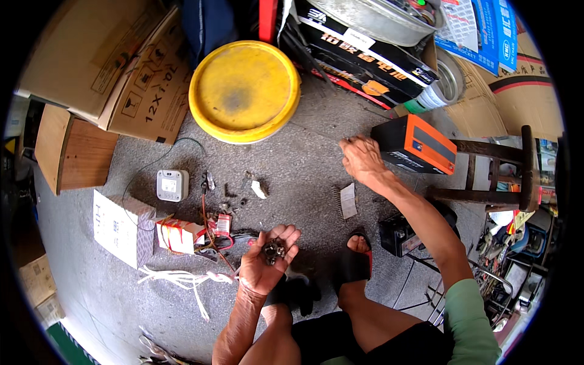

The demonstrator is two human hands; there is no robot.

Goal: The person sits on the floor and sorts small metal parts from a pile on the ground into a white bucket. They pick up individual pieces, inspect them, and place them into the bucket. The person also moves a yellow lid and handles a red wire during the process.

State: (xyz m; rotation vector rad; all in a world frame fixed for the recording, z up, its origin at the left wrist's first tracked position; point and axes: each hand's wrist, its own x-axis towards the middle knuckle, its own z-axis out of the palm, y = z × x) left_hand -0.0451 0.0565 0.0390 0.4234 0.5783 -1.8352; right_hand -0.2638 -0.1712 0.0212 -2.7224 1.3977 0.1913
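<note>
Palm up and cupped, my left hand (257,274) holds a small heap of dark and shiny metal pieces (273,251) that look like nuts or bolts. My right hand (364,162) reaches out over the floor with its fingers curled together; whatever is in them, if anything, is hidden. Just right of that hand is a black battery with an orange top (429,145). A second, dark battery (396,236) lies nearer to me, below my right forearm.
A yellow-lidded bucket (243,91) stands ahead, with cardboard boxes (149,85) to its left. Left on the floor are a grey square device (173,185), a white box (121,225) and white cords (188,277). A wooden stool (528,170) stands at right.
</note>
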